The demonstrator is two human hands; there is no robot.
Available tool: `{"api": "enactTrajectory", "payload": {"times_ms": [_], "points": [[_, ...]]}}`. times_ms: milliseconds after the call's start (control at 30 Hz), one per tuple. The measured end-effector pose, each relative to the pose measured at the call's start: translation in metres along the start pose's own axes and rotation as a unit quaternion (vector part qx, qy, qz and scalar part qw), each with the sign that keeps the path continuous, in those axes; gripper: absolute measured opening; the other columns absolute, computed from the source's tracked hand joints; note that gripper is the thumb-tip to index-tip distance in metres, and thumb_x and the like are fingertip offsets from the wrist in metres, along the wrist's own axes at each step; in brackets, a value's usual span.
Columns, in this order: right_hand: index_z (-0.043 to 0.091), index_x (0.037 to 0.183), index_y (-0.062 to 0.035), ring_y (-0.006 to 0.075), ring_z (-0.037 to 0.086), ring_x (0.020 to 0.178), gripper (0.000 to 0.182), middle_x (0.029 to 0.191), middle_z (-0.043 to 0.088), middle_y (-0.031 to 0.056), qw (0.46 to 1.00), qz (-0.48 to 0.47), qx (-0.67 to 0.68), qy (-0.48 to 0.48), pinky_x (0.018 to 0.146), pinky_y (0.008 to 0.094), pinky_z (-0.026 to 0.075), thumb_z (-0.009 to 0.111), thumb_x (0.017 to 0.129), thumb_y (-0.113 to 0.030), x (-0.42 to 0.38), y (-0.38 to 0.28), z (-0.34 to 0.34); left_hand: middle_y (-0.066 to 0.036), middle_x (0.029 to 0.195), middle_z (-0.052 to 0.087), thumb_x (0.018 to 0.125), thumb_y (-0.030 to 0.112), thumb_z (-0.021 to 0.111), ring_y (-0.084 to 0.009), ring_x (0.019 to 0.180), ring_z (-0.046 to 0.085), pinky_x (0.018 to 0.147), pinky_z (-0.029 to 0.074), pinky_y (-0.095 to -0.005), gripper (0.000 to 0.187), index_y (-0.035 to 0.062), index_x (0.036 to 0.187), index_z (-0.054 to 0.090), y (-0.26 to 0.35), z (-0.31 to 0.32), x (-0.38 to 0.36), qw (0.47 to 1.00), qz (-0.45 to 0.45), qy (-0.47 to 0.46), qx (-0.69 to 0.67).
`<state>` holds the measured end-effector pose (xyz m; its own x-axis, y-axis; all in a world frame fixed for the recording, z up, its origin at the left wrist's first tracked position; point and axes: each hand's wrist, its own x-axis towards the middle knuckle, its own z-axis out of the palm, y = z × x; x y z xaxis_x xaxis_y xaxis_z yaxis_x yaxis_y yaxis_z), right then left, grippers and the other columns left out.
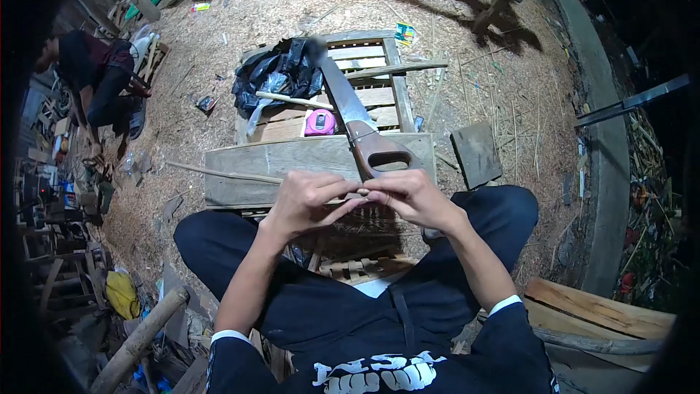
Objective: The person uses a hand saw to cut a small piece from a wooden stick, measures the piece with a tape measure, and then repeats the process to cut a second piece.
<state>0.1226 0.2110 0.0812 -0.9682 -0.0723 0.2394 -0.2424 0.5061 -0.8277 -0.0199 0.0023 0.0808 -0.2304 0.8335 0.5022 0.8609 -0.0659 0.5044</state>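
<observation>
Head view shows me the left hand (310,201) and right hand (407,197) nearly closed, pinching what looks like a small piece of wood (362,192) between their fingertips, near a saw (350,103) that lies beside a pink tape measure (319,122).

The bare left hand (310,201) and bare right hand (408,195) come together in front of the body, fingertips close, each thumb and forefinger pinched inward. The left forearm (248,276) and right forearm (480,257), bare below short dark sleeves (514,350) with white edges, slope forward and converge.
</observation>
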Motion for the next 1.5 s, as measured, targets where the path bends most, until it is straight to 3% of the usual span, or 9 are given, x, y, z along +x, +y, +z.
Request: {"api": "enactTrajectory", "payload": {"times_ms": [67,167,300,467,667,900,1067,1200,1500], "points": [[0.075,0.122,-0.0063,0.0343,0.072,0.087,0.026,0.097,0.075,0.0167,0.999,0.037,-0.017,-0.011,0.077,0.0408,0.055,0.07,0.1,-0.019,0.001,-0.003,-0.006,-0.005,0.078,0.071,0.083,0.017,0.085,-0.023,0.066,0.07,0.057,0.054,-0.0362,0.021,0.0112,0.102,0.079,-0.008,0.007,-0.001,1.0,0.008,-0.002,0.019],[0.073,0.12,0.0019,0.0201,0.074,0.086,0.023,0.097,0.078,0.0143,0.997,0.078,0.027,0.007,0.075,0.0362,0.056,0.068,0.104,-0.014,0.003,-0.004,-0.005,-0.004,0.083,0.073,0.083,0.017,0.083,-0.0232,0.072,0.072,0.062,0.056,-0.0367,0.027,0.0135,0.109,0.078,-0.015,0.009,-0.001,0.999,0.016,0.012,0.049],[0.071,0.12,0.002,0.0248,0.074,0.083,0.025,0.093,0.077,0.0141,0.993,0.118,0.029,-0.012,0.075,0.0353,0.056,0.07,0.103,-0.016,0.004,-0.003,-0.004,-0.005,0.083,0.073,0.082,0.015,0.082,-0.0232,0.072,0.072,0.062,0.056,-0.0374,0.029,0.0144,0.111,0.078,-0.014,0.007,-0.002,0.996,0.021,0.037,0.074],[0.071,0.12,-0.005,0.0303,0.069,0.081,0.031,0.091,0.071,0.0104,0.966,-0.069,-0.238,0.076,0.07,0.0402,0.056,0.077,0.091,-0.014,0.007,0.003,0.005,-0.006,0.082,0.073,0.086,0.015,0.081,-0.0233,0.069,0.071,0.058,0.055,-0.0374,0.027,0.014,0.113,0.078,-0.014,0.012,-0.006,0.996,0.0,0.052,0.073],[0.069,0.122,-0.0062,0.0265,0.07,0.082,0.036,0.091,0.07,0.008,0.924,-0.073,-0.346,0.145,0.07,0.0402,0.056,0.077,0.088,-0.013,0.012,-0.004,0.019,-0.005,0.076,0.066,0.089,0.016,0.079,-0.0234,0.065,0.068,0.055,0.052,-0.0383,0.025,0.0126,0.114,0.077,-0.008,0.014,-0.005,0.993,-0.029,0.066,0.096],[0.071,0.12,-0.0083,0.0255,0.07,0.088,0.034,0.096,0.071,0.0078,0.906,-0.032,-0.388,0.168,0.069,0.0377,0.055,0.078,0.087,-0.015,0.01,-0.005,0.03,-0.005,0.076,0.064,0.09,0.016,0.077,-0.0219,0.067,0.066,0.056,0.05,-0.0391,0.028,0.0107,0.118,0.075,0.001,0.011,-0.001,0.988,-0.033,0.085,0.125],[0.073,0.115,-0.0081,0.0216,0.066,0.088,0.032,0.092,0.066,0.0031,0.864,-0.102,-0.432,0.237,0.068,0.0369,0.052,0.076,0.086,-0.018,0.021,-0.006,0.032,-0.005,0.079,0.069,0.089,0.016,0.079,-0.0221,0.068,0.068,0.057,0.051,-0.038,0.028,0.0111,0.117,0.075,0.002,0.013,-0.002,0.986,-0.051,0.089,0.128],[0.073,0.12,-0.0095,0.0247,0.068,0.092,0.033,0.101,0.072,0.0062,0.881,-0.065,-0.421,0.205,0.07,0.0387,0.055,0.076,0.088,-0.02,0.018,0.003,0.036,-0.005,0.078,0.067,0.091,0.016,0.077,-0.0221,0.069,0.068,0.058,0.052,-0.0389,0.027,0.0114,0.117,0.075,-0.001,0.016,-0.004,0.985,-0.059,0.091,0.132],[0.07,0.109,-0.0109,0.0215,0.065,0.074,0.02,0.089,0.066,0.0037,0.89,-0.058,-0.404,0.204,0.061,0.0381,0.048,0.074,0.09,-0.015,0.027,0.013,0.039,-0.006,0.082,0.074,0.087,0.013,0.081,-0.0249,0.069,0.07,0.059,0.053,-0.0389,0.025,0.0107,0.112,0.078,-0.002,0.02,-0.001,0.981,-0.09,0.116,0.127]]}}
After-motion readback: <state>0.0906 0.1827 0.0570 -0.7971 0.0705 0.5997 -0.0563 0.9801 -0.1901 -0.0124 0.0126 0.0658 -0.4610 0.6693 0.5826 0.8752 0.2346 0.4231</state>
